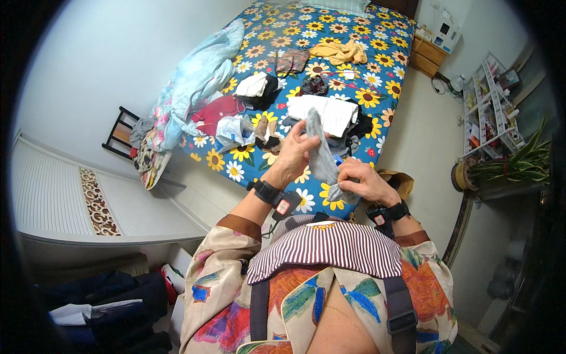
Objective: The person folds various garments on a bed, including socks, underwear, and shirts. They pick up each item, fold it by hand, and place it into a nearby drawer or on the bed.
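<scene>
A grey cloth (322, 152), which looks like a sock, hangs stretched between my two hands above the near end of the bed. The fingers of my left hand (297, 148) pinch it near its upper end. Lower and to the right, my right hand (365, 179) grips the other end, with a bunched bit showing below the fingers. Just beyond lies folded white clothing (325, 110) on top of darker garments. Something small and blue (338, 159) shows beside my right hand; what it is I cannot tell.
The sunflower-print bed sheet (234, 155) carries a yellow garment (339, 52), a red garment (217, 114), a plastic bag (234, 132), red hangers (351, 82) and a light-blue quilt (194, 84). A brown paper bag (398, 181) stands right of the bed, near a potted plant (508, 170) and a white shelf rack (486, 110).
</scene>
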`<action>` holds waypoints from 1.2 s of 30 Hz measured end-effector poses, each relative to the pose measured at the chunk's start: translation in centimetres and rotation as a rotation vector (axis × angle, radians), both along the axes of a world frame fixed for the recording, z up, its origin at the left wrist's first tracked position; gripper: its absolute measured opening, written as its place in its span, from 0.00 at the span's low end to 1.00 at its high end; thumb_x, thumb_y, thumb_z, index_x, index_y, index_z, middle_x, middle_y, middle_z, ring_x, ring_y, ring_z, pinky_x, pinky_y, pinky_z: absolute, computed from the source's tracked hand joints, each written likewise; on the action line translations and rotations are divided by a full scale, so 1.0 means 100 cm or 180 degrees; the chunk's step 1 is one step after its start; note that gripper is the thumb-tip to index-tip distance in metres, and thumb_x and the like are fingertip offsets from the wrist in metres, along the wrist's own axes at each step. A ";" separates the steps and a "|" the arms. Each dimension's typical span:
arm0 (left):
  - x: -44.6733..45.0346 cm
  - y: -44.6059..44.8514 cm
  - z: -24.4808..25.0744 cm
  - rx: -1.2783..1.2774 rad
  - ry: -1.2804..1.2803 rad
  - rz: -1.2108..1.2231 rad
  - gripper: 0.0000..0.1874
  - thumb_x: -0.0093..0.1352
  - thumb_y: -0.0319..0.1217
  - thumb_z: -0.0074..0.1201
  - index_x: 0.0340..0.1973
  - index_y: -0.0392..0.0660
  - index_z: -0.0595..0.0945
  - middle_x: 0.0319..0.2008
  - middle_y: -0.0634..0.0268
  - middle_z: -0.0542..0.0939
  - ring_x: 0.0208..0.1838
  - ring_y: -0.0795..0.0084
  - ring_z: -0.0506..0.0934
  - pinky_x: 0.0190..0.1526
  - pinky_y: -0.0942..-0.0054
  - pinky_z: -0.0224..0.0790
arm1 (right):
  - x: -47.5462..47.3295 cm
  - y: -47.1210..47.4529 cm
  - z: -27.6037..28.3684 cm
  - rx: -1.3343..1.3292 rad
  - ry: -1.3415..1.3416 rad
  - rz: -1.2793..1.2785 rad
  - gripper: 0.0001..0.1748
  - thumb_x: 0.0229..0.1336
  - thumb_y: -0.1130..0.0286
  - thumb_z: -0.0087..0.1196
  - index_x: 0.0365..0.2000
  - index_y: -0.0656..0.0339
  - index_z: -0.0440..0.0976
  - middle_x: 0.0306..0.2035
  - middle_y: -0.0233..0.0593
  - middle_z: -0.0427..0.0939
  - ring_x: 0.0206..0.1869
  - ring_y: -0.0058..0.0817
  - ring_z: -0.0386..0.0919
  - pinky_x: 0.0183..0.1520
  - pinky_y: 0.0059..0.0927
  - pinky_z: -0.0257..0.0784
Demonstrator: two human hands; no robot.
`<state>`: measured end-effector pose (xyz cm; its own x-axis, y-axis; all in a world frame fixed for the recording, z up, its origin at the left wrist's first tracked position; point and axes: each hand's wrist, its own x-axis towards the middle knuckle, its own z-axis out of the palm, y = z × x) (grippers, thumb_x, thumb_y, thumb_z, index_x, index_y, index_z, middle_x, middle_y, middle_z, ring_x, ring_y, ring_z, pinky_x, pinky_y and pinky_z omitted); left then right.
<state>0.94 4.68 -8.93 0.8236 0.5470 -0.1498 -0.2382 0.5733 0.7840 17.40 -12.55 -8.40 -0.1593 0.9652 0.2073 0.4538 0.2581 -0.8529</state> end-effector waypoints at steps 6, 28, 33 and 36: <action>0.001 0.008 0.032 0.0585 -0.0035 0.0768 0.11 0.70 0.23 0.54 0.48 0.41 0.78 0.40 0.66 0.82 0.46 0.74 0.80 0.48 0.70 0.74 | 0.000 -0.003 -0.009 -0.0096 0.0554 -0.0015 0.07 0.56 0.72 0.57 0.27 0.64 0.72 0.28 0.33 0.71 0.36 0.28 0.68 0.47 0.31 0.63; 0.028 -0.002 0.122 0.2710 0.0650 0.0942 0.12 0.61 0.24 0.65 0.34 0.40 0.74 0.27 0.72 0.79 0.30 0.87 0.73 0.31 0.83 0.66 | 0.002 0.064 0.098 0.0655 0.1855 -0.0755 0.04 0.64 0.75 0.55 0.35 0.64 0.77 0.46 0.34 0.75 0.42 0.15 0.72 0.46 0.20 0.69; 0.004 0.012 0.129 0.2243 0.0273 0.0175 0.09 0.69 0.28 0.59 0.42 0.38 0.83 0.35 0.69 0.82 0.38 0.83 0.77 0.42 0.79 0.71 | 0.008 0.074 0.099 0.0670 0.2546 -0.0619 0.05 0.65 0.74 0.55 0.34 0.65 0.78 0.32 0.24 0.76 0.35 0.11 0.71 0.41 0.15 0.67; 0.005 0.020 0.120 0.2354 -0.0023 0.0365 0.10 0.70 0.30 0.58 0.44 0.40 0.83 0.37 0.68 0.83 0.39 0.80 0.79 0.44 0.73 0.72 | 0.008 0.077 0.096 0.0516 0.2647 -0.0582 0.05 0.67 0.73 0.53 0.37 0.64 0.76 0.33 0.24 0.76 0.36 0.11 0.71 0.42 0.15 0.67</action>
<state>1.39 6.64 3.02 0.7550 0.5854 0.2956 -0.2713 -0.1315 0.9535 18.23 -4.88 1.25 0.2598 0.9094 0.3248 -0.2546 0.3890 -0.8854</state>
